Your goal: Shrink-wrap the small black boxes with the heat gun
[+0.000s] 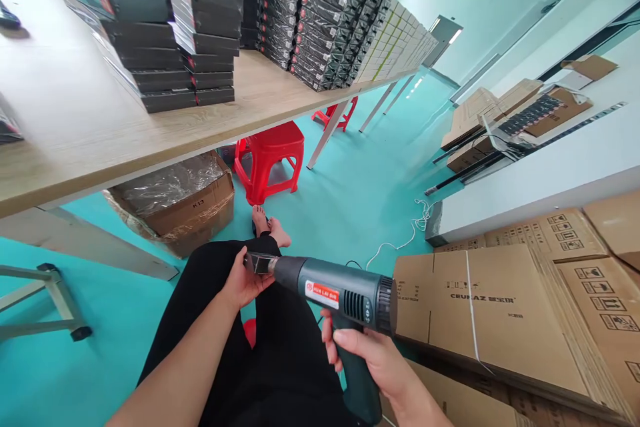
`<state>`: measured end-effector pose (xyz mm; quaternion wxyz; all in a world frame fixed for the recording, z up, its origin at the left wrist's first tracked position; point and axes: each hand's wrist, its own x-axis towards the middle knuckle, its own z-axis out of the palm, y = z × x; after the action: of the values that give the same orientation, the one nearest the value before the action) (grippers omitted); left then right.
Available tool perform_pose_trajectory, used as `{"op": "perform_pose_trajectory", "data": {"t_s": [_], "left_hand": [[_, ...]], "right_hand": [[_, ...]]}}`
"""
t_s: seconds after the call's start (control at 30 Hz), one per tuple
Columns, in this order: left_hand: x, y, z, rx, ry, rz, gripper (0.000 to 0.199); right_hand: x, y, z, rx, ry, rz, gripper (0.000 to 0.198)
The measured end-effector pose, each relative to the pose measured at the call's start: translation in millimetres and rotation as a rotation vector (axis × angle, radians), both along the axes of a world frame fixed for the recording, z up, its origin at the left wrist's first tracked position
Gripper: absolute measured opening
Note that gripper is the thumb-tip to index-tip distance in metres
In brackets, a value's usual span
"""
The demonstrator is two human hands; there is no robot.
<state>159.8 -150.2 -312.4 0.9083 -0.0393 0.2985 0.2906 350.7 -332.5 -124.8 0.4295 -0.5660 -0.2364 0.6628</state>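
Note:
My right hand [370, 350] is wrapped round the handle of a dark green heat gun [323, 280] with a red and white label. Its nozzle points left over my lap. Just in front of the nozzle, a small black box [259, 262] is held in my left hand [241, 285], with the thumb on top and the fingers underneath. The nozzle hides part of the box, and I cannot tell whether the two touch.
A wooden table [265, 103] bears stacks of black boxes [215, 7] and film-wrapped packs [325, 20]. Below stand a red stool [275, 147] and an open carton [195, 210]. Flattened cardboard cartons [490, 313] are piled at right. A white cord [400, 243] trails across the floor.

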Motion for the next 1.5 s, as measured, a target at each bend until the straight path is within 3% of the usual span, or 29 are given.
{"op": "perform_pose_trajectory", "data": {"t_s": [0.13,0.23,0.33,0.5,0.67,0.77,0.87,0.93,1.1,1.2,1.33,1.5], "left_hand": [[-2.2,-1.5,-0.4,-0.008,0.013,-0.003,0.051],[-0.3,-1.2,-7.9,-0.003,0.074,-0.086,0.048],[3.0,-2.0,-15.2,0.003,0.137,-0.158,0.042],[0.9,-5.1,-15.2,-0.073,0.221,-0.305,0.047],[-1.3,-4.7,-12.3,-0.068,0.219,-0.243,0.037],[0.5,-3.4,-9.0,-0.059,0.206,-0.185,0.030],[1.9,-0.3,-6.1,-0.002,0.220,0.001,0.018],[1.9,2.5,-6.0,0.031,0.223,0.091,0.019],[2.1,5.6,-8.7,0.002,0.215,0.125,0.022],[2.7,3.2,-7.1,-0.002,0.215,0.091,0.018],[0.3,1.1,-1.7,0.011,0.234,0.065,0.017],[-5.6,3.0,1.6,-0.037,0.203,0.107,0.018]], "right_hand": [[7.6,1.4,5.0,-0.078,-0.158,-0.025,0.027],[8.3,-5.8,12.1,-0.103,-0.172,0.132,0.020],[-1.3,-6.0,17.3,-0.040,-0.173,0.274,0.019],[-8.3,12.3,22.3,0.006,-0.294,0.242,0.020],[-1.0,14.4,23.3,-0.053,-0.293,0.339,0.020],[14.5,3.8,20.5,-0.104,-0.208,0.270,0.019],[39.5,-9.7,14.7,-0.168,-0.058,0.272,0.031],[55.1,-15.4,8.4,-0.197,-0.077,0.189,0.031],[64.3,-0.7,-11.4,-0.162,-0.116,-0.153,0.027],[47.9,23.0,-15.9,-0.063,-0.022,-0.220,0.028],[25.6,43.9,-0.1,-0.025,0.058,0.019,0.031],[37.3,28.9,30.8,-0.103,-0.053,0.466,0.021]]}}
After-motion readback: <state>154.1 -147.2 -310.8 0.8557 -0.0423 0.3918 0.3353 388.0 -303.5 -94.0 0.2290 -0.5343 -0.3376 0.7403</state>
